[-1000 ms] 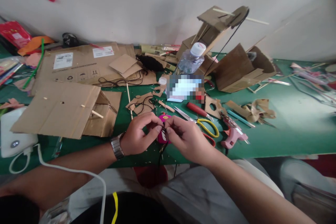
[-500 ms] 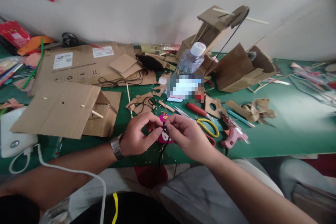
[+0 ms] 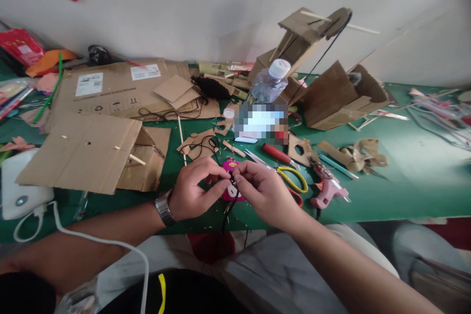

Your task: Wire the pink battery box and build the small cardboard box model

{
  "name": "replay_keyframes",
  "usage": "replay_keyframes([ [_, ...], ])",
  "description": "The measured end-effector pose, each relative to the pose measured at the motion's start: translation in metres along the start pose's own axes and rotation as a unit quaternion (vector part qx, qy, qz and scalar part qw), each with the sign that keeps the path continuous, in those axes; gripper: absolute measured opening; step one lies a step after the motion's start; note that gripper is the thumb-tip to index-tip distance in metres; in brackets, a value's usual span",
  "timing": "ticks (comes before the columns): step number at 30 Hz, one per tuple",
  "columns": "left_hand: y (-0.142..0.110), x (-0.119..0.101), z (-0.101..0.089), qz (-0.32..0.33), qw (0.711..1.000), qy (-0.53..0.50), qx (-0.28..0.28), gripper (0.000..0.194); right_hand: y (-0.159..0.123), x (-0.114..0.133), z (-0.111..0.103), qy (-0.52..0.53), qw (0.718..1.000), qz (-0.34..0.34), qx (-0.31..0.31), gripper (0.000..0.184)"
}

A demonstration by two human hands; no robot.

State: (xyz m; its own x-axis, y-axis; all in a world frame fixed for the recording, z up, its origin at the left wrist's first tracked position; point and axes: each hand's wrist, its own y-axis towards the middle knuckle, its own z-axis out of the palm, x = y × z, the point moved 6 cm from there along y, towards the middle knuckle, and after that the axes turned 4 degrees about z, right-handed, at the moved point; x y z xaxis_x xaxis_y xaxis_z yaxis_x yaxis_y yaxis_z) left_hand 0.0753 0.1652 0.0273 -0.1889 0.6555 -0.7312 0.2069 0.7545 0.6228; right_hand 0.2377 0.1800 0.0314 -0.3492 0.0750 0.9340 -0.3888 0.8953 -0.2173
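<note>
"Both gripping, on your remote feed?"
"Yes, I see the left hand (image 3: 196, 189) and right hand (image 3: 267, 194) pinching the black cord (image 3: 230, 207) in their fingertips."
"Where is it?"
"Over the small magenta item (image 3: 229, 191), tail hanging toward the near edge of the green table (image 3: 371, 201)."

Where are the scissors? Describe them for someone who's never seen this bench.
On the green table, find the person's right hand. Just beyond it, scissors lie between that hand and a red-handled tool. Pale pointed blades and a bright yellow handle loop set them apart from that tool and the pink glue gun.
</note>
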Motion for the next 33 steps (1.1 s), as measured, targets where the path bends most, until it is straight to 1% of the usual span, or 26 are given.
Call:
replay_keyframes([
  [5, 0.0, 0.005, 0.0, -0.012, 1.0, 0.007, 0.002, 0.008, -0.001, -0.001, 0.001, 0.007, 1.0, 0.004, 0.008, 0.02],
  [10, -0.001, 0.005, -0.001, -0.005, 1.0, 0.009, -0.005, 0.005, -0.002, 0.001, 0.0, -0.002, 1.0, -0.001, 0.0, 0.021],
  [13, -0.001, 0.008, -0.002, -0.026, 1.0, -0.004, -0.014, 0.004, -0.002, 0.001, -0.002, 0.003, 1.0, 0.003, -0.006, 0.022],
  [16, -0.002, 0.015, -0.003, -0.061, 0.997, -0.029, -0.026, 0.006, -0.003, 0.004, -0.007, 0.005, 1.0, 0.003, -0.016, 0.027],
  [19, -0.003, 0.021, -0.002, -0.092, 0.994, -0.059, -0.026, 0.008, -0.003, 0.007, -0.011, -0.016, 1.0, 0.003, -0.023, 0.03],
  [22, -0.005, 0.024, 0.0, -0.108, 0.991, -0.078, -0.019, 0.008, -0.004, 0.01, -0.012, -0.05, 0.998, -0.011, -0.034, 0.028],
  [27, -0.006, 0.024, 0.002, -0.115, 0.99, -0.085, -0.014, 0.009, -0.004, 0.014, -0.012, -0.118, 0.989, -0.06, -0.06, 0.023],
  [33, -0.003, 0.025, 0.0, -0.125, 0.988, -0.079, -0.031, 0.012, -0.006, 0.018, -0.017, -0.149, 0.983, -0.066, -0.087, 0.023],
])
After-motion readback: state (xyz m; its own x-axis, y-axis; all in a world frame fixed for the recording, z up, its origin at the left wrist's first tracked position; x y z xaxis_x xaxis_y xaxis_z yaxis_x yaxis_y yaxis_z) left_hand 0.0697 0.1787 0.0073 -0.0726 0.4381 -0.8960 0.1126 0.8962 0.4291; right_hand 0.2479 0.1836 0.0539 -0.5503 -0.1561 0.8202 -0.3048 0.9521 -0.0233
